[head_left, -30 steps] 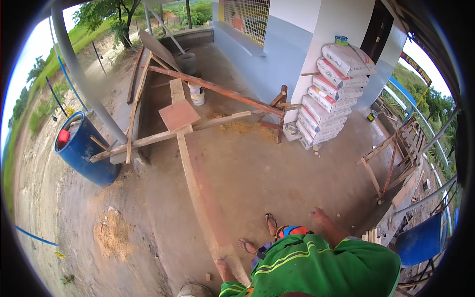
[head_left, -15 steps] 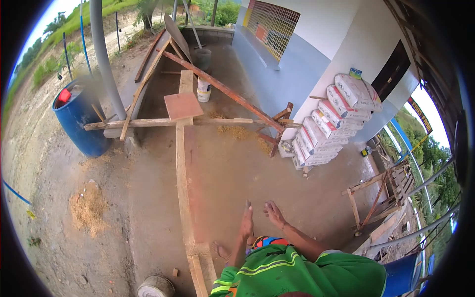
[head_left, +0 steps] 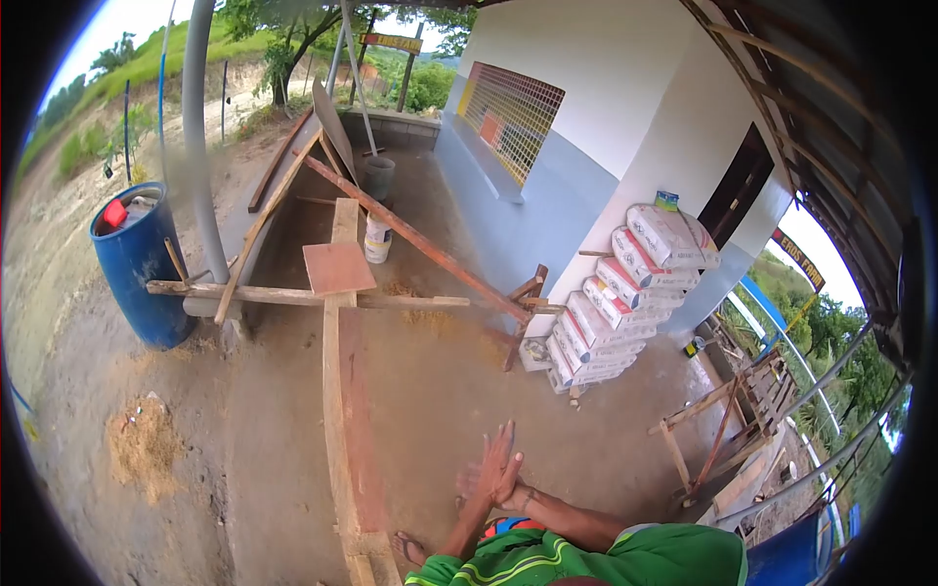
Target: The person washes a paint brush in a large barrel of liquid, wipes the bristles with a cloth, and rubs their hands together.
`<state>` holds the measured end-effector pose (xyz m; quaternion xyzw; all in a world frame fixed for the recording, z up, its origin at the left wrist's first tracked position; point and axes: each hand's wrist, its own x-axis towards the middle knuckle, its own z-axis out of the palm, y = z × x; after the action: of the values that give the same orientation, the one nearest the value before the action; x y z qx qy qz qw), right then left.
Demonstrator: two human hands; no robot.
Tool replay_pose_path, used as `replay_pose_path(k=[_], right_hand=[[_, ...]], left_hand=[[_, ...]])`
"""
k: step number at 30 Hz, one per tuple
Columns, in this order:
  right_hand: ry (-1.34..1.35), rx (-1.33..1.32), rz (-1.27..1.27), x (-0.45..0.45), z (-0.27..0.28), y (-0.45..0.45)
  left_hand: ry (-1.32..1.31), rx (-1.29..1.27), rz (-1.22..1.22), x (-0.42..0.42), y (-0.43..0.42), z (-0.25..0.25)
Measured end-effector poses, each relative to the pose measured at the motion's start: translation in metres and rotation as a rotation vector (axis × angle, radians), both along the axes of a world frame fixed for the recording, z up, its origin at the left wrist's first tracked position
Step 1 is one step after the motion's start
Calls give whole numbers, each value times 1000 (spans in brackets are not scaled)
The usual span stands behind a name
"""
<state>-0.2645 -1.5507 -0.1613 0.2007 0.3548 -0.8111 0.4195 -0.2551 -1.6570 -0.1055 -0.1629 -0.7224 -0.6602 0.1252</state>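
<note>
My left hand [head_left: 497, 463] and my right hand [head_left: 476, 481] meet in front of my green shirt [head_left: 596, 559], wrists crossed and touching. One hand points up with its fingers stretched; the other lies partly behind it, its fingers spread to the left. Neither shows anything held. Left of the hands runs a long wooden board [head_left: 337, 430] on the ground. A square reddish tile [head_left: 338, 268] lies at its far part, where a wooden beam [head_left: 415, 303] crosses it.
Stacked bags [head_left: 611, 311] stand against the wall. A blue barrel [head_left: 145, 278] is at the left, with a sand pile [head_left: 145, 447] nearer. A white bucket [head_left: 377, 239] sits behind the beam. At the right is a wooden frame [head_left: 718, 430].
My hands, low and far apart at first, rose with the palms facing and are now together, crossed at the wrists. The view has tilted upward.
</note>
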Motion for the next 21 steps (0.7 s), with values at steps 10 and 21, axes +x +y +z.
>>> replay_pose_path(k=[10, 21], right_hand=[[329, 296, -62, 23, 84, -45], [654, 546, -153, 3, 100, -68]], left_hand=[[-48, -159, 211, -16, -15, -23], [-453, 731, -21, 24, 12, -19]])
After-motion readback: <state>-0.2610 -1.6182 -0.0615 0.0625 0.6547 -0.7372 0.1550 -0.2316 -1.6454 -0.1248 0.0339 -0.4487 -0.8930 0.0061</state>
